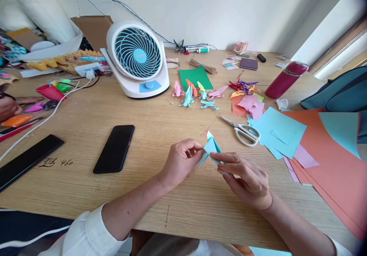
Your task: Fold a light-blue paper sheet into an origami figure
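Note:
A small piece of folded light-blue paper (210,146) is held up over the wooden table, its pointed tip upward. My left hand (183,158) pinches its left edge between thumb and fingers. On the other side, my right hand (243,175) grips the lower right part, fingers pressed on the paper. Beyond the hands stand several small folded paper figures (187,97) in blue, pink, orange and green, beside a green sheet (197,76). White-handled scissors (248,134) lie to the right with their blades partly apart.
A white fan (137,55) stands at the back. Two black phones, one here (114,149), lie at left. Blue sheets (279,128), orange paper (323,149) and a red flask (286,79) are at right. Another person's hand (7,107) shows at far left.

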Demonstrator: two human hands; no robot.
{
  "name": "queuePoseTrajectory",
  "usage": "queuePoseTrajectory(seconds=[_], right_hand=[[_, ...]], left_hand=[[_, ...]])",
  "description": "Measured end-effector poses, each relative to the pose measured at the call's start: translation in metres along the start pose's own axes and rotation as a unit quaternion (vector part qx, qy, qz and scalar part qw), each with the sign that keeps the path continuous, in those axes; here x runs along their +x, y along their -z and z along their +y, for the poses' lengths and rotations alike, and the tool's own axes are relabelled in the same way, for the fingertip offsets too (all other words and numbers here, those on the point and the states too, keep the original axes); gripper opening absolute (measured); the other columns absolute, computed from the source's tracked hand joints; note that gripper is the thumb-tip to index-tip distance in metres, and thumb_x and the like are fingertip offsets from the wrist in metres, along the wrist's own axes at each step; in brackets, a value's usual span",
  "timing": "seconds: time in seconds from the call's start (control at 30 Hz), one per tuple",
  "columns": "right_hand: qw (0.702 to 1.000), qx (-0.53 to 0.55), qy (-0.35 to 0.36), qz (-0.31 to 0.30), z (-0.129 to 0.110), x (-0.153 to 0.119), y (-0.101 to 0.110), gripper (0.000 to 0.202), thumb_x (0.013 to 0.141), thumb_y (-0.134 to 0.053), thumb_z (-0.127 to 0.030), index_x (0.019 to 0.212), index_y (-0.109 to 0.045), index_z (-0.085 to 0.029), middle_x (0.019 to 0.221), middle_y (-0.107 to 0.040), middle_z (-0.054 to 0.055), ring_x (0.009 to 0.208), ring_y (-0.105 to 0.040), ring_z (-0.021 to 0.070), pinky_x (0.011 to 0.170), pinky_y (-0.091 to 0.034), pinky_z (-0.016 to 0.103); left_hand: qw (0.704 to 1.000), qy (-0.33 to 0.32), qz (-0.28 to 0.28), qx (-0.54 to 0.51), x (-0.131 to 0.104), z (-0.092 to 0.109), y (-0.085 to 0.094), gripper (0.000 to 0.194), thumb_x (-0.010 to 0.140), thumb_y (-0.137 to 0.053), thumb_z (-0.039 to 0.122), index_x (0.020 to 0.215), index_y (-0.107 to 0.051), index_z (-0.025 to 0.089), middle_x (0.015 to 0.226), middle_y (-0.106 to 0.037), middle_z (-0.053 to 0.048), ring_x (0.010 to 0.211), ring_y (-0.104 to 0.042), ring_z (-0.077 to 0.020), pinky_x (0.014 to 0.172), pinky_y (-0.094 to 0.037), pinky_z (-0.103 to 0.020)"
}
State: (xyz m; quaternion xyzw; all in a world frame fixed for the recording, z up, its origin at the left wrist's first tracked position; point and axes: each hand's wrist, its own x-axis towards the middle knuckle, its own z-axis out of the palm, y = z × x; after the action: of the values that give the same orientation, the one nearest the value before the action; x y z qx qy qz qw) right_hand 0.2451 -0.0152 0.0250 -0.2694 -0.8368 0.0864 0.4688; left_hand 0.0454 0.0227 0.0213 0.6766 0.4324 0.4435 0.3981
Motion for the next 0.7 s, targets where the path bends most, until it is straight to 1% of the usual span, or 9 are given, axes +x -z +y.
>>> queuePoseTrajectory(seconds=[0.13, 0.3, 0.43, 0.57, 0.7], right_hand=[[1.0, -0.006, 0.013, -0.009, -0.0004, -0.0006, 0.0, 0.034, 0.081, -0.06, 0.006, 0.109, -0.058, -0.015, 0.116, -0.07, 0.017, 0.096, -0.07, 0.0199, 0.077, -0.058, 0.036], [0.999, -0.008, 0.022, -0.025, -0.0003, -0.001, -0.0006, 0.034, 0.082, -0.059, 0.006, 0.11, -0.058, -0.014, 0.119, -0.068, 0.018, 0.099, -0.068, 0.0197, 0.079, -0.057, 0.036], [0.999, -0.022, 0.03, -0.036, 0.0005, -0.0003, -0.0022, 0.032, 0.083, -0.058, 0.006, 0.108, -0.059, -0.013, 0.119, -0.068, 0.019, 0.098, -0.066, 0.0202, 0.079, -0.056, 0.037], [0.997, -0.04, 0.044, -0.041, 0.0011, 0.0006, -0.0047, 0.028, 0.083, -0.06, 0.004, 0.106, -0.06, -0.013, 0.118, -0.068, 0.019, 0.095, -0.067, 0.021, 0.077, -0.056, 0.037], [0.996, -0.053, 0.05, -0.048, 0.0014, 0.0006, -0.0062, 0.029, 0.084, -0.061, 0.003, 0.109, -0.061, -0.011, 0.118, -0.069, 0.018, 0.1, -0.066, 0.0213, 0.082, -0.055, 0.036]], left_hand=[[1.0, 0.005, 0.007, 0.03, -0.0006, 0.0008, -0.0009, 0.014, 0.081, -0.062, 0.016, 0.067, -0.062, 0.015, 0.058, -0.053, 0.006, 0.052, -0.042, -0.0052, 0.049, -0.032, -0.017], [1.0, 0.026, 0.002, 0.012, 0.001, 0.003, -0.0016, 0.017, 0.082, -0.06, 0.018, 0.065, -0.056, 0.016, 0.058, -0.05, 0.005, 0.053, -0.042, -0.0062, 0.049, -0.032, -0.018], [0.998, 0.047, -0.01, -0.026, 0.0008, 0.0041, -0.0015, 0.017, 0.083, -0.058, 0.021, 0.067, -0.055, 0.016, 0.06, -0.049, 0.005, 0.054, -0.043, -0.007, 0.05, -0.034, -0.019], [0.997, 0.064, -0.01, -0.036, 0.0002, 0.003, -0.0019, 0.016, 0.082, -0.059, 0.022, 0.067, -0.055, 0.016, 0.06, -0.05, 0.004, 0.054, -0.043, -0.0072, 0.051, -0.035, -0.019], [0.996, 0.07, -0.003, -0.045, 0.002, 0.0025, -0.0015, 0.016, 0.08, -0.059, 0.021, 0.065, -0.056, 0.016, 0.061, -0.053, 0.004, 0.056, -0.047, -0.0075, 0.053, -0.038, -0.019]])
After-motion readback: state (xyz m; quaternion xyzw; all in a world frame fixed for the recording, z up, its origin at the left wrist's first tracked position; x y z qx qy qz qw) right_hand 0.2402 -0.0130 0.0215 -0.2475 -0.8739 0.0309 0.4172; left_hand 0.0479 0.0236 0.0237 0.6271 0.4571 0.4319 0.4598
